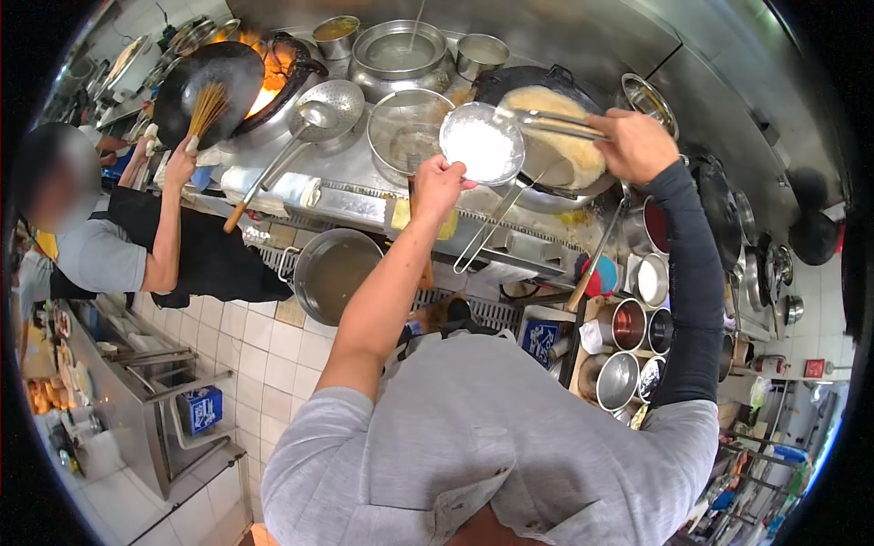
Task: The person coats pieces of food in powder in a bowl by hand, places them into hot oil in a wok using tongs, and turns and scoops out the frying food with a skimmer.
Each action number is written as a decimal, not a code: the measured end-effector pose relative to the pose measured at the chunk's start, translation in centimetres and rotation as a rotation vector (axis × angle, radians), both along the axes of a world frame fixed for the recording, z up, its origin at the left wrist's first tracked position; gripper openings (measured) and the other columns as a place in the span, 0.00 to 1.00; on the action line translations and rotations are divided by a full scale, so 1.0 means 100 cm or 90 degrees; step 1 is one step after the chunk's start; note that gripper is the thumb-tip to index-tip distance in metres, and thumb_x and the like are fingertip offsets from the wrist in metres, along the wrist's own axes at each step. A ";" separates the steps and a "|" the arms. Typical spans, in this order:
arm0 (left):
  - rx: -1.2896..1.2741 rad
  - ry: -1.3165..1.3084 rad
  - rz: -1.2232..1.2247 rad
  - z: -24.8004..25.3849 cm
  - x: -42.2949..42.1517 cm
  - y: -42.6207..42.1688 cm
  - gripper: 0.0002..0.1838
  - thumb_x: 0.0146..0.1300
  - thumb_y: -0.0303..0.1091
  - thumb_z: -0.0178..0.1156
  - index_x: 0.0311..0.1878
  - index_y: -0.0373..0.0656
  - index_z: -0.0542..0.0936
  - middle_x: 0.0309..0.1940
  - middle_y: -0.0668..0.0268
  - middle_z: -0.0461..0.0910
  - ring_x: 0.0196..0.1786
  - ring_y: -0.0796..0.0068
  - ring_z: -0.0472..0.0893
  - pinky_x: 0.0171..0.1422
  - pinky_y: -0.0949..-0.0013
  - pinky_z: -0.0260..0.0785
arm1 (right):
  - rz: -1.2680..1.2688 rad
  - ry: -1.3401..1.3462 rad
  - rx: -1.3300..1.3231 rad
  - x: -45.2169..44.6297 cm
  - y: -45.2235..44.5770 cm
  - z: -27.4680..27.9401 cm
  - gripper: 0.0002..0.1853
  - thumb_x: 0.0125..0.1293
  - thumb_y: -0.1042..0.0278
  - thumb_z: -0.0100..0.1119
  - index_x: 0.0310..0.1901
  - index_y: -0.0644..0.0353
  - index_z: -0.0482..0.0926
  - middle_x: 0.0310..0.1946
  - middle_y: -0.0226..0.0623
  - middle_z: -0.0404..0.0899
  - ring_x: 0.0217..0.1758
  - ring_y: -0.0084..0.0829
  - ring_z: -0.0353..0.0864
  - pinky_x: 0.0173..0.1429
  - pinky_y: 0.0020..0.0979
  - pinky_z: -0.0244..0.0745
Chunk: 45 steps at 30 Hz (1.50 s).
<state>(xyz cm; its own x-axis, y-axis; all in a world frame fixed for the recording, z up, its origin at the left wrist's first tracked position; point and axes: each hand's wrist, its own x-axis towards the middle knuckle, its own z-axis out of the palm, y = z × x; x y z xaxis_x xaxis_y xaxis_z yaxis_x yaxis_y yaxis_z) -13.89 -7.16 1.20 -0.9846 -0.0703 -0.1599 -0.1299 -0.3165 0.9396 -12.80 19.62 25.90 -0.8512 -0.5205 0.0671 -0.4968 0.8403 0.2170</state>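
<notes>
A metal bowl (482, 144) of white powder is held at its rim by my left hand (441, 189), whose fingers are closed on it. My right hand (635, 144) grips metal tongs (566, 122), and their tips reach the bowl's right edge. Behind and below the tongs, pale foamy liquid (557, 100) bubbles in a dark wok (510, 84). A round wire strainer (407, 95) lies left of the bowl. The handle of another utensil (492, 227) slants down from the wok toward the counter's front edge.
At the left a co-worker (127, 241) tilts a black wok (187, 86) beside flames, holding a bamboo brush (209, 107). A large pot (339, 273) stands below the counter. Several metal containers (619, 378) sit at the right, near a ladle with a wooden handle (585, 282).
</notes>
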 end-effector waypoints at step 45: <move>-0.009 0.021 -0.066 -0.002 -0.013 0.016 0.05 0.60 0.22 0.60 0.28 0.37 0.75 0.27 0.64 0.78 0.27 0.76 0.80 0.33 0.72 0.81 | 0.091 0.015 0.112 -0.024 -0.014 -0.032 0.16 0.56 0.67 0.59 0.48 0.57 0.81 0.35 0.40 0.82 0.37 0.42 0.85 0.40 0.43 0.80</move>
<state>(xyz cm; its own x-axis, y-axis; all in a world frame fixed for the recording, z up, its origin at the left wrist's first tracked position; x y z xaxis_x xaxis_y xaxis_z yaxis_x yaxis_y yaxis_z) -15.18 -5.59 1.02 -0.9915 0.0304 -0.1266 -0.1300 -0.2897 0.9483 -15.16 18.23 22.70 -0.7669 -0.6416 -0.0168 -0.6016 0.7095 0.3669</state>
